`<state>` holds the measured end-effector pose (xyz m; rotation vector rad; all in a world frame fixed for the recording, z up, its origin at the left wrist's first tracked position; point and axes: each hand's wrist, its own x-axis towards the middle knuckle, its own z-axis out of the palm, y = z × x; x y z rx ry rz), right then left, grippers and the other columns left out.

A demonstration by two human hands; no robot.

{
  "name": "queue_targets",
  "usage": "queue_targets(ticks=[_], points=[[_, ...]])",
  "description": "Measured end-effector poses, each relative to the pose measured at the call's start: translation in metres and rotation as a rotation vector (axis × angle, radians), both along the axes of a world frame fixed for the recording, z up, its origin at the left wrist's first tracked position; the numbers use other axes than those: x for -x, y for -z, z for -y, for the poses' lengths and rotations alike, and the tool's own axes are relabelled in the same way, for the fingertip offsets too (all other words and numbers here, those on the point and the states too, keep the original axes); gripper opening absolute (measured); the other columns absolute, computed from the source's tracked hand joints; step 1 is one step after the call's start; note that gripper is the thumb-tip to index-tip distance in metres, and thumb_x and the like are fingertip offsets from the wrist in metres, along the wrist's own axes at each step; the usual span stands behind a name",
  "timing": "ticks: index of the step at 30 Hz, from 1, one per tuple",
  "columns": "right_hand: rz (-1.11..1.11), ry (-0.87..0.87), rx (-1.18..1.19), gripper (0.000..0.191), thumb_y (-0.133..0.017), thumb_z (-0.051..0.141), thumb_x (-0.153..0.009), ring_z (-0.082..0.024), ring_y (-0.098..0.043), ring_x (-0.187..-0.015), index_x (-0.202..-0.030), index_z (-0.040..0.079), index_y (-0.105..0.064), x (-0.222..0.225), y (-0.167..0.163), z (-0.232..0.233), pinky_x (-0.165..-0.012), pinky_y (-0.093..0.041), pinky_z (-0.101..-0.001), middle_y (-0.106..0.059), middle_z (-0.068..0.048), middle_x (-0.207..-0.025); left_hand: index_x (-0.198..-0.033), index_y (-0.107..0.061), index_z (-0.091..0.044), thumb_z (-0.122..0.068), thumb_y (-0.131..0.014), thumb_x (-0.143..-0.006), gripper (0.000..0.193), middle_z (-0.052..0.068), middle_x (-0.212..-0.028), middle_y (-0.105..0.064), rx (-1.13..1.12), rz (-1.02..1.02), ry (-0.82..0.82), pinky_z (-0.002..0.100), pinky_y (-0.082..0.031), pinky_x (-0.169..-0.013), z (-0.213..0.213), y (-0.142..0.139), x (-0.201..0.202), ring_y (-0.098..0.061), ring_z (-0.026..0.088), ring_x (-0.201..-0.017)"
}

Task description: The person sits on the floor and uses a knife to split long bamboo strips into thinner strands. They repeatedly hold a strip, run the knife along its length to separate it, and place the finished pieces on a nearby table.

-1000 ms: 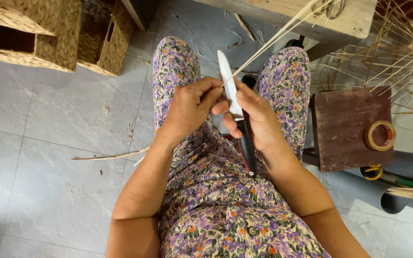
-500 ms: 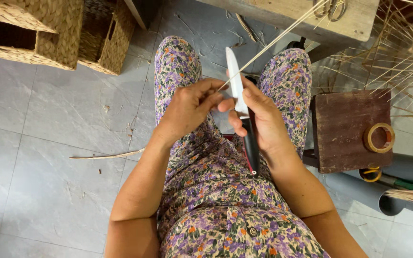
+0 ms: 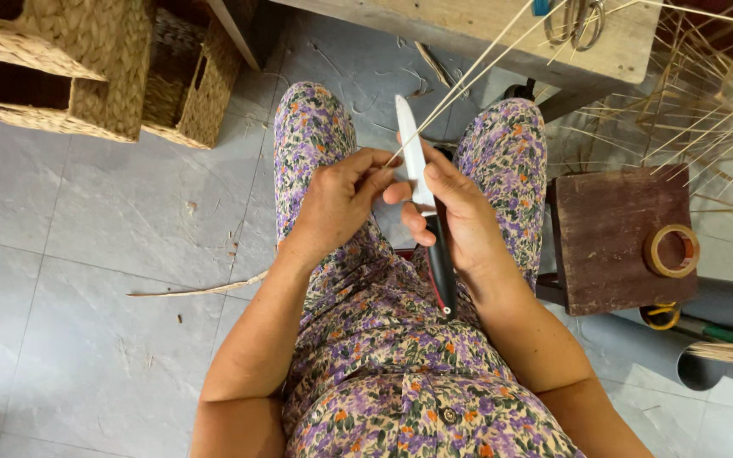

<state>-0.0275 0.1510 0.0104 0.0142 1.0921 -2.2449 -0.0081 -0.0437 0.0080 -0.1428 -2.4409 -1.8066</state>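
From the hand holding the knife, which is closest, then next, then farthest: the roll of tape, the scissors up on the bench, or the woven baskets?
Measured from the right hand in the head view:
1. Roll of tape, on the dark wooden stool to the hand's right.
2. Scissors, on the wooden bench at the top, beyond the knees.
3. Woven baskets, on the floor at far left, past the left hand.

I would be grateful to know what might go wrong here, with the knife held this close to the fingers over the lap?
1. The left hand pinches the thin reed strip right beside the white knife blade; a slip could likely nick those fingertips.
2. The right hand works the knife above the lap, so a dropped blade might fall on the legs.
3. The strip runs long and taut towards the wooden bench; it may snap or snag there.
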Motion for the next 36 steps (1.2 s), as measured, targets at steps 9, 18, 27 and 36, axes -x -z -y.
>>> queue_targets(ticks=[9, 18, 27, 36], points=[[-0.002, -0.036, -0.01, 0.062, -0.056, 0.031, -0.107, -0.016, -0.059, -0.062, -0.163, 0.014, -0.035, 0.004, 0.001, 0.004, -0.046, -0.044, -0.0238, -0.07, -0.019, -0.098, -0.109, -0.073, -0.005, -0.014, -0.065, -0.102, 0.014, 0.007, -0.08, -0.075, 0.048, -0.003, -0.077, 0.028, -0.056, -0.062, -0.008, -0.001, 0.012, -0.071, 0.013, -0.068], [-0.008, 0.006, 0.083, 0.062, -0.057, 0.026, -0.109, -0.016, -0.059, -0.062, -0.165, 0.011, -0.036, 0.006, -0.009, -0.006, -0.048, -0.044, -0.0239, -0.07, -0.02, -0.102, -0.11, -0.071, -0.005, -0.012, -0.062, -0.102, 0.014, 0.007, -0.082, -0.075, 0.014, 0.031, 0.03, 0.03, -0.059, -0.066, -0.001, -0.015, 0.012, -0.075, 0.015, -0.074], [-0.024, 0.007, 0.052, 0.061, -0.058, 0.028, -0.106, -0.016, -0.06, -0.06, -0.161, 0.014, -0.037, -0.002, -0.012, -0.007, -0.045, -0.044, -0.0238, -0.07, -0.02, -0.098, -0.11, -0.072, -0.003, -0.01, -0.06, -0.102, 0.016, 0.007, -0.081, -0.074, -0.017, -0.004, 0.024, 0.027, -0.058, -0.063, -0.003, -0.025, 0.004, -0.072, 0.012, -0.07], [-0.063, -0.006, 0.031, 0.06, -0.059, 0.031, -0.106, -0.014, -0.057, -0.059, -0.16, 0.012, -0.039, -0.002, -0.03, -0.002, -0.046, -0.042, -0.0244, -0.069, -0.018, -0.098, -0.107, -0.071, -0.003, -0.008, -0.06, -0.104, 0.013, 0.007, -0.078, -0.071, -0.003, -0.065, -0.015, 0.028, -0.054, -0.061, -0.011, -0.017, 0.007, -0.067, 0.012, -0.067]])
